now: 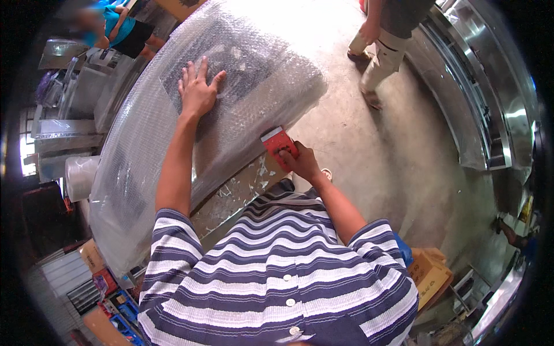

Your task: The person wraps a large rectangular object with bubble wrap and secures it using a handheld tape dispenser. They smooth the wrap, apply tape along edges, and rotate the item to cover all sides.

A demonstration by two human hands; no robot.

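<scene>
A large sheet of clear bubble wrap covers a long, flat bundle in front of me and to the left. Something dark and rectangular shows faintly through it. My left hand lies flat on the wrap with its fingers spread. Near the bundle's right edge, my right hand grips a red hand-held tool with a pale, metal-looking straight edge at its far end. That edge is at the side of the wrap; whether it touches I cannot tell. The exact kind of tool is not clear.
Under the bundle is a worn work surface with peeling patches. One person stands at the far right, another at the far left. Long metal panels line the right side. A white roll and a cardboard box stand nearby.
</scene>
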